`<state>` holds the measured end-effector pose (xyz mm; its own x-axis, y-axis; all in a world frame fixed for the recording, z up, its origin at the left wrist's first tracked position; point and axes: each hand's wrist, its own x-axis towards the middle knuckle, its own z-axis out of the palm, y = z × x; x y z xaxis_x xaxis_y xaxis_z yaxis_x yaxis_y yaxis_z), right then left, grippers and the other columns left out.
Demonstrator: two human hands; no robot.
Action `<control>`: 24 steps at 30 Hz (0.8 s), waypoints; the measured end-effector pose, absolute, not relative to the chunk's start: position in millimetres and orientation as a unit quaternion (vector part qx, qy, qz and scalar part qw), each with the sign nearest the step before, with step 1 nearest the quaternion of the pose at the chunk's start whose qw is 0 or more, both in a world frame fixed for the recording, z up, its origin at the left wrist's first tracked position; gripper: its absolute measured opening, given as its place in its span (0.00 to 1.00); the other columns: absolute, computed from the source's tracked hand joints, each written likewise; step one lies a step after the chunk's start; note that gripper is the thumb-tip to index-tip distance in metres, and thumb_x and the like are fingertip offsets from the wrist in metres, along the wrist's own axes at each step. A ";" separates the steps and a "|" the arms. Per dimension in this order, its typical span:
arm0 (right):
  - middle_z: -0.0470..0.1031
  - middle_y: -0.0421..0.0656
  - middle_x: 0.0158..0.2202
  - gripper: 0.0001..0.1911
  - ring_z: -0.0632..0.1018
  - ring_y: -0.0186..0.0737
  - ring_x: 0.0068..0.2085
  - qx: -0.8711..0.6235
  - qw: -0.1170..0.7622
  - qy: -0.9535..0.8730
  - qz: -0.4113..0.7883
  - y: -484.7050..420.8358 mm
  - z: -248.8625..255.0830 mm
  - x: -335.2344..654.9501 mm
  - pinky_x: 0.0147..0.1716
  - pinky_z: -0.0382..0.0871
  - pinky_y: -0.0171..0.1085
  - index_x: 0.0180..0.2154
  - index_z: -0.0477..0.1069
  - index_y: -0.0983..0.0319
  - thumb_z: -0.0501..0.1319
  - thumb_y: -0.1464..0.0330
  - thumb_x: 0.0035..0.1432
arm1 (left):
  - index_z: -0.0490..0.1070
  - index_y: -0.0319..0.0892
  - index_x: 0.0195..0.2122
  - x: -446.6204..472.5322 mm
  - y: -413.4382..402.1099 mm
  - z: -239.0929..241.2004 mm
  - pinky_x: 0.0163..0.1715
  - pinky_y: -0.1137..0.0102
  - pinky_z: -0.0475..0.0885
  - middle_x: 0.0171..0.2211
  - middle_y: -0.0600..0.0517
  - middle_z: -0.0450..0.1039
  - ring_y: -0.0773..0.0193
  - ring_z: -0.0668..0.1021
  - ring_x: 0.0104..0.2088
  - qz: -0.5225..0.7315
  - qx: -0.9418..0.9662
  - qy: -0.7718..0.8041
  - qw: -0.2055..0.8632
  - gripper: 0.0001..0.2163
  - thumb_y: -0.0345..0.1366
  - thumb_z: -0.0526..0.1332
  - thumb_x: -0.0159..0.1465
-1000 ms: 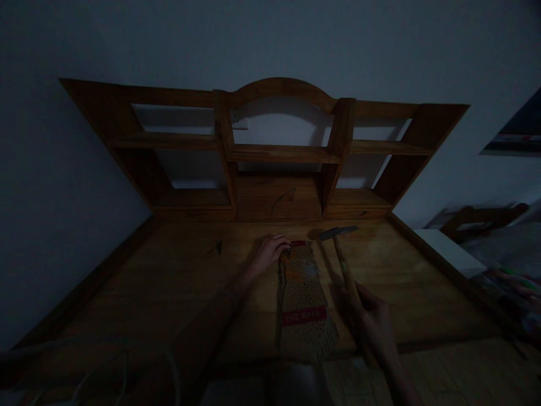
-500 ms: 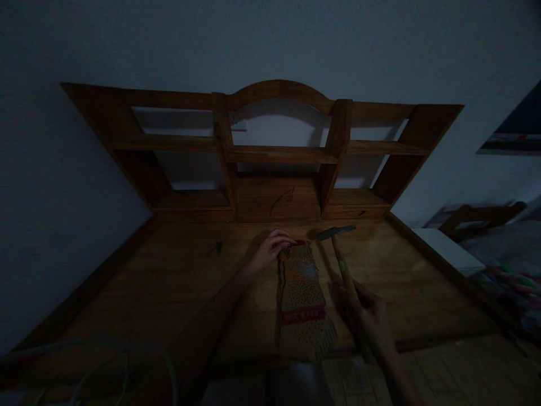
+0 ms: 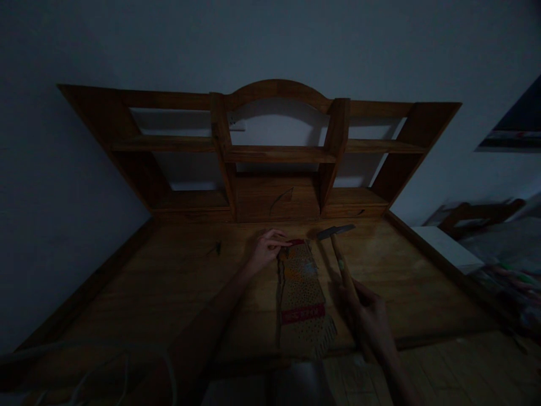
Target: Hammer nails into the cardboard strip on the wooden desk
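Note:
The room is very dark. A narrow patterned strip of cloth point(image 3: 302, 293) with red bands and a fringed near end lies on the wooden desk point(image 3: 177, 282). My left hand point(image 3: 267, 248) pinches at the strip's far top-left corner; whether it holds something small there is too dark to tell. My right hand point(image 3: 368, 324) grips the wooden handle of a hammer point(image 3: 338, 248), whose metal head hovers just right of the strip's far end.
A wooden hutch with shelves point(image 3: 274, 152) stands at the back of the desk against the wall. A small dark object point(image 3: 218, 246) lies left of my hand. A white cable point(image 3: 127, 361) loops at bottom left. Clutter and a chair point(image 3: 482, 214) sit to the right.
My left hand's fingers have lifted and shifted slightly at the strip's corner. The hammer has barely moved. The view drifted a little.

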<state>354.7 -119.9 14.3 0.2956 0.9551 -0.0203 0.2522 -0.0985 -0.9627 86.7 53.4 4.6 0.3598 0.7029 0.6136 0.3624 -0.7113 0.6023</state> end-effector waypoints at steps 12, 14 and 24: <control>0.81 0.50 0.40 0.29 0.80 0.55 0.42 -0.645 0.484 -0.486 0.338 -119.1 13.7 355.6 0.33 0.74 0.39 0.51 0.76 0.67 0.62 0.53 0.55 | 0.81 0.51 0.37 86.6 52.4 6.2 0.46 0.67 0.72 0.43 0.51 0.74 0.64 0.76 0.45 0.485 0.794 0.323 0.172 0.18 0.19 0.61 0.57; 0.81 0.50 0.39 0.30 0.80 0.53 0.40 -0.649 0.478 -0.481 0.345 -119.2 13.6 355.1 0.30 0.74 0.37 0.51 0.75 0.67 0.62 0.52 0.55 | 0.81 0.50 0.36 86.9 52.0 6.8 0.46 0.67 0.72 0.43 0.51 0.74 0.64 0.76 0.45 0.488 0.791 0.327 0.173 0.18 0.18 0.60 0.57; 0.81 0.47 0.39 0.27 0.80 0.50 0.39 -0.648 0.464 -0.503 0.334 -119.4 13.7 358.4 0.28 0.72 0.34 0.51 0.75 0.65 0.61 0.54 0.58 | 0.81 0.50 0.36 88.1 48.0 8.5 0.49 0.65 0.72 0.45 0.51 0.72 0.63 0.75 0.47 0.483 0.783 0.355 0.166 0.15 0.22 0.60 0.59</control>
<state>358.4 -119.4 13.7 0.2716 0.9618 0.0342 0.3425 -0.0634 -0.9374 88.1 48.0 8.5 0.2803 0.7162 0.6391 0.3956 -0.6928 0.6029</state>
